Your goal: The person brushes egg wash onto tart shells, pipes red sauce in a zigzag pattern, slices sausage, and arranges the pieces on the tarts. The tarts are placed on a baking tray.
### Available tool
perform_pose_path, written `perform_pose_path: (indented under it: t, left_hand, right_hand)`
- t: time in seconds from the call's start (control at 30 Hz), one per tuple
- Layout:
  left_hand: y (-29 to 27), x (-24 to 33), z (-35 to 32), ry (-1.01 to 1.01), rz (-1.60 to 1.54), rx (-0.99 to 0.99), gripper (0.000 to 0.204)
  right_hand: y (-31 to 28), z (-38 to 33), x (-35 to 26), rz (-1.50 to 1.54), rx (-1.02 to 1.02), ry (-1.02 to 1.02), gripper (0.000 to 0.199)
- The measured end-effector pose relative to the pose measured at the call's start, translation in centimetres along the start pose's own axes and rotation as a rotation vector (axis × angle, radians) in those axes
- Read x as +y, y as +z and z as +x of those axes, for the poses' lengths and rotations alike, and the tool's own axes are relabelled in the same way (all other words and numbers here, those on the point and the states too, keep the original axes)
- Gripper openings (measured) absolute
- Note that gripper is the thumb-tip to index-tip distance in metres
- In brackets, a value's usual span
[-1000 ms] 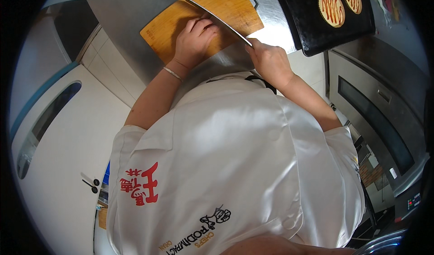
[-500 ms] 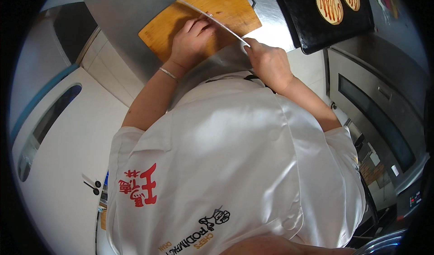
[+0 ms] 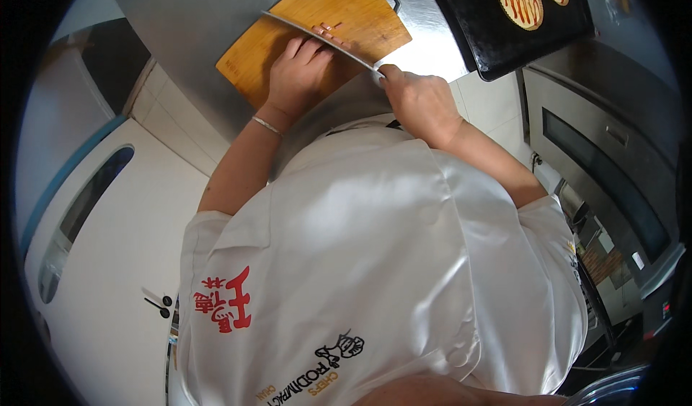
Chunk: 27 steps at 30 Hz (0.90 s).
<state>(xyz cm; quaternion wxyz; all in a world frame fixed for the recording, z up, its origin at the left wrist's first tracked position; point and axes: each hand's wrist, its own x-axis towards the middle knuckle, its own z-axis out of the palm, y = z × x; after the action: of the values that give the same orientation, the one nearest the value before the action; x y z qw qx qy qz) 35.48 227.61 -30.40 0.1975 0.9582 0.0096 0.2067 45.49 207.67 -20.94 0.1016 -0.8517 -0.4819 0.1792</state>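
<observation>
Head view, looking down over the person's white jacket [image 3: 375, 262]. A long knife [image 3: 321, 40] lies across a wooden cutting board [image 3: 339, 10], its long axis running diagonally from the handle end at lower right, near the board's near edge, up and leftward to the tip over the board's left part. The blade shows as a thin bright line, edge down toward the wood. The right hand [image 3: 418, 103] is closed in a fist around the knife handle, knuckles uppermost, with the forearm running back toward the lower right. The left hand [image 3: 299, 74] rests palm down on the board just beside the blade, on its near side; the fingers are stretched forward and their tips reach the blade line, where small pale pieces [image 3: 330, 27] sit on the wood. What these pieces are cannot be told. A thin bracelet [image 3: 267, 125] circles the left wrist. The board lies on a steel counter [image 3: 187, 17]; to its right stands a black tray [image 3: 497, 38] bearing round flat cakes [image 3: 520, 0] striped with red.
</observation>
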Motion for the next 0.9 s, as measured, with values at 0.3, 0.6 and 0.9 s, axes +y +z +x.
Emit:
perform_pose_path:
  t: [0.3,0.6,0.9]
  left_hand:
    - [0.0,-0.3,-0.6,0.005,-0.035,-0.023,0.025]
    - [-0.4,-0.1,-0.6,-0.019,-0.048,-0.035,0.026]
    - [-0.2,-0.1,-0.6,-0.032,-0.063,-0.025,0.024]
  right_hand:
    - [1.7,0.8,1.4,0.055,0.061,0.004,0.014]
    - [-0.7,-0.1,0.1,0.066,0.059,0.002,0.015]
    - [-0.7,-0.2,-0.1,0.076,0.069,-0.006,0.013]
